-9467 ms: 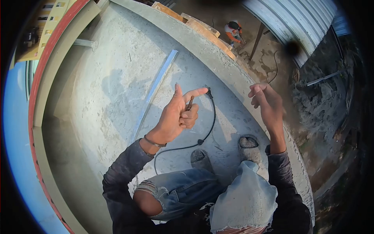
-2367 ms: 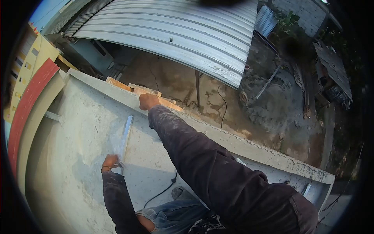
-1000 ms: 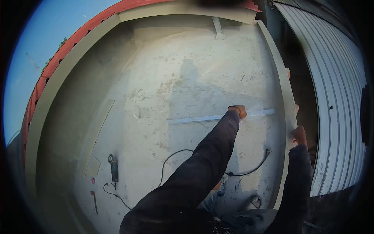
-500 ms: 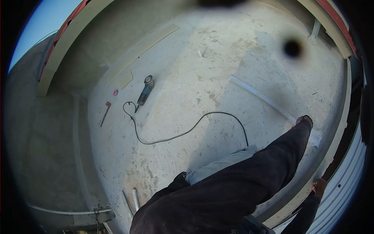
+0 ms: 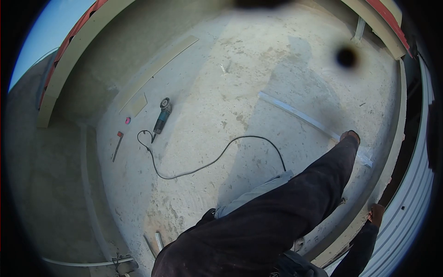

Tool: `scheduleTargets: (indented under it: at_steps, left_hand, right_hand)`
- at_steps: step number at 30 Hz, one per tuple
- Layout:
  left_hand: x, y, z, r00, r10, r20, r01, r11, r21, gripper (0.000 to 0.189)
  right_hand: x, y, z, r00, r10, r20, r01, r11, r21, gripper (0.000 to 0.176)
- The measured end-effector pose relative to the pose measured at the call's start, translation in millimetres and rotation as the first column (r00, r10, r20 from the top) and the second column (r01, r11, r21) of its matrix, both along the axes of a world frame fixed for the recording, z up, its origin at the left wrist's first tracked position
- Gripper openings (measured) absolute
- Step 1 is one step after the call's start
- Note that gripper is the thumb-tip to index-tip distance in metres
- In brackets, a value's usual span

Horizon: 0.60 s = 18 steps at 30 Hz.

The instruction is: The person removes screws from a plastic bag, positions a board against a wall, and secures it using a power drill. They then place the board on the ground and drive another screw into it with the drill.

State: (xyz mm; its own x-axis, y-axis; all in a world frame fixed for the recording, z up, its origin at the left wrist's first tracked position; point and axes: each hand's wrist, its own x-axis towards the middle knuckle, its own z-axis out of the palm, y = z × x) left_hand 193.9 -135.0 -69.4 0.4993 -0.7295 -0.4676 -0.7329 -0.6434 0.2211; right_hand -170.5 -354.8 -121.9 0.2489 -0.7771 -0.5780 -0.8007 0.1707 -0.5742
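Observation:
A long, shiny metal strip (image 5: 297,113) lies on the concrete floor. Stretched out in a dark sleeve, my left hand (image 5: 349,136) is closed on the strip near its right end; the fingers are mostly hidden. A bright end piece (image 5: 364,157) shows just past the hand. My right hand (image 5: 376,213) is low at the right, fingers curled at the edge of the low concrete wall (image 5: 385,184). Whether it grips the edge or something small there, I cannot make out. Grey cloth (image 5: 254,194) shows beneath my left arm.
An angle grinder (image 5: 163,115) lies left of centre, its black cord (image 5: 217,161) looping toward me. Near it are a red-headed hammer-like tool (image 5: 117,145), a small pink roll (image 5: 128,120) and flat boards (image 5: 157,69). Two metal pieces (image 5: 159,240) lie lower left. Ribbed sheet (image 5: 406,217) borders the right.
My view has turned slightly, so the floor items shift left. Both hands stay at about the same places. More of the bright end piece shows past my left hand.

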Motion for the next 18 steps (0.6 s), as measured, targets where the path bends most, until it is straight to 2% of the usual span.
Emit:
scheduleTargets:
  at_steps: [2, 3, 5, 6, 8, 9, 11, 12, 14, 17, 18]
  left_hand:
    - [1.5, -2.4, -6.6, 1.000, 0.021, 0.014, -0.020, 0.999, -0.048, 0.025]
    - [1.6, -2.3, -7.8, 0.999, 0.032, 0.021, -0.031, 0.997, -0.071, 0.026]
    - [1.5, 0.8, -8.7, 0.999, 0.029, 0.041, -0.025, 0.994, -0.105, 0.028]
    - [0.7, 3.1, -8.0, 0.999, 0.016, 0.052, -0.010, 0.993, -0.115, 0.029]
    - [1.9, 3.6, -4.1, 1.000, 0.003, 0.028, 0.000, 0.996, -0.094, 0.029]
    - [1.7, 2.8, -3.6, 1.000, -0.004, 0.002, 0.005, 0.997, -0.075, 0.030]
    - [2.4, -1.6, -10.6, 1.000, -0.011, 0.013, 0.012, 0.996, -0.084, 0.030]
    - [2.2, -0.8, -10.8, 1.000, -0.014, 0.024, 0.016, 0.996, -0.093, 0.030]
    - [1.2, 0.0, -10.5, 1.000, -0.018, 0.012, 0.019, 0.996, -0.086, 0.030]
    - [3.0, 1.3, -7.2, 1.000, -0.016, -0.021, 0.015, 0.998, -0.056, 0.031]
    - [3.1, -1.1, -8.7, 0.999, -0.012, -0.048, 0.011, 0.999, -0.036, 0.032]
  right_hand:
    - [7.0, -4.1, -4.1, 0.993, 0.005, -0.115, -0.009, 0.999, -0.035, 0.019]
    - [8.0, -3.5, -2.7, 0.994, -0.002, -0.111, -0.002, 0.999, -0.032, 0.019]
    - [7.5, -0.8, 1.1, 0.993, -0.035, 0.112, 0.034, 0.999, 0.005, 0.015]
    - [0.7, -7.1, -8.6, 0.993, -0.040, 0.113, 0.039, 0.999, 0.008, 0.015]
    - [-17.4, -33.1, -42.0, 0.921, 0.189, 0.341, -0.173, 0.982, -0.076, 0.014]
    - [-14.6, -22.5, -29.2, 0.921, 0.185, 0.342, -0.170, 0.983, -0.075, 0.014]
    - [4.0, 13.9, 18.1, 0.958, 0.195, 0.210, -0.200, 0.980, 0.005, 0.015]
    - [8.7, 13.8, 15.3, 0.958, 0.194, 0.212, -0.200, 0.980, 0.007, 0.015]
    - [16.8, 13.0, 6.4, 0.991, -0.049, 0.129, 0.054, 0.998, -0.035, 0.014]
    - [8.7, 6.3, -4.2, 0.994, 0.004, 0.105, 0.000, 0.999, -0.035, 0.013]
    - [14.3, 22.5, 13.9, 0.994, 0.000, 0.113, 0.003, 0.999, -0.033, 0.013]
